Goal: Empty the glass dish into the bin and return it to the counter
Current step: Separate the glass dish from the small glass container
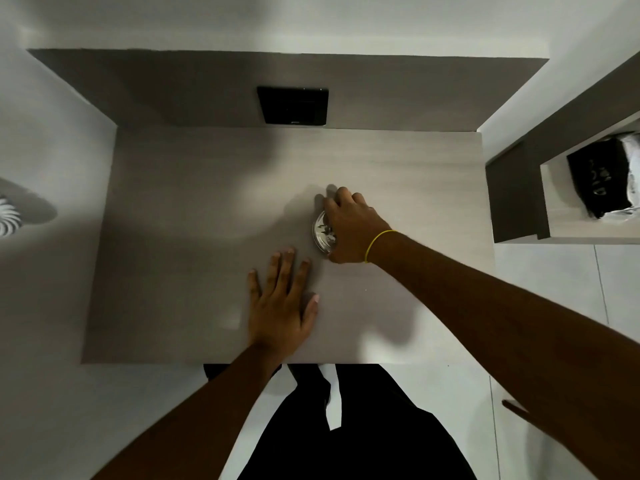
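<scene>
A small round glass dish holding grey scraps rests on the pale wood counter, right of centre. My right hand covers its right side, fingers curled over the rim and thumb at the near edge, gripping it. A yellow band circles that wrist. My left hand lies flat on the counter just in front and left of the dish, fingers spread, holding nothing. No bin shows in view.
A black panel is set in the dark back wall behind the counter. To the right a shelf unit holds a black bag. White tiled floor lies on the right, and a round vent sits at far left.
</scene>
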Action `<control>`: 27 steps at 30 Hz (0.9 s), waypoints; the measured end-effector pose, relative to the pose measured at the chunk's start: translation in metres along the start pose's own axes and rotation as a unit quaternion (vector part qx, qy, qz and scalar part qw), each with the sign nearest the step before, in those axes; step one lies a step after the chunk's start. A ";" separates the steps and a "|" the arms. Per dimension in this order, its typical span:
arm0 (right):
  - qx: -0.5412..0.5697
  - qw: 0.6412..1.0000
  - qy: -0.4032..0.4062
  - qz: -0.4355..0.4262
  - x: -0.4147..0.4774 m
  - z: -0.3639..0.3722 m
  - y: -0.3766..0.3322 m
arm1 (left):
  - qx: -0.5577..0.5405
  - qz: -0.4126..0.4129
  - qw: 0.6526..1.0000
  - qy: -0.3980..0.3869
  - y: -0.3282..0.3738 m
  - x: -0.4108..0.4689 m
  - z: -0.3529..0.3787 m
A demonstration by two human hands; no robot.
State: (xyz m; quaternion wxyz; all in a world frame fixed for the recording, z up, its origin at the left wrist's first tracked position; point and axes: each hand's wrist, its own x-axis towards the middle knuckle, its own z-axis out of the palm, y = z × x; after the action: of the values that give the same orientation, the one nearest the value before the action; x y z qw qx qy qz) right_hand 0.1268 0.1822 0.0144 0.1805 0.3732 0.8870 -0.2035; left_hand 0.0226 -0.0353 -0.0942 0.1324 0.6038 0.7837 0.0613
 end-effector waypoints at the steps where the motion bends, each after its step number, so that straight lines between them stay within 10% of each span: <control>1: -0.001 1.000 -0.001 -0.003 0.000 -0.001 -0.001 | -0.001 0.002 1.000 0.002 -0.001 0.000 0.000; 27: 0.125 0.975 0.084 0.165 -0.062 0.013 0.092 | 0.012 0.012 0.999 0.032 -0.002 -0.001 0.002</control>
State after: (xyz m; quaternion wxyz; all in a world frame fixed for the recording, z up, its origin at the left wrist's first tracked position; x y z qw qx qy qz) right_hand 0.2372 0.1976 0.0119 0.0888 0.5499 0.7925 -0.2485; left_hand 0.0220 -0.0372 -0.0960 0.0992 0.6124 0.7809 0.0732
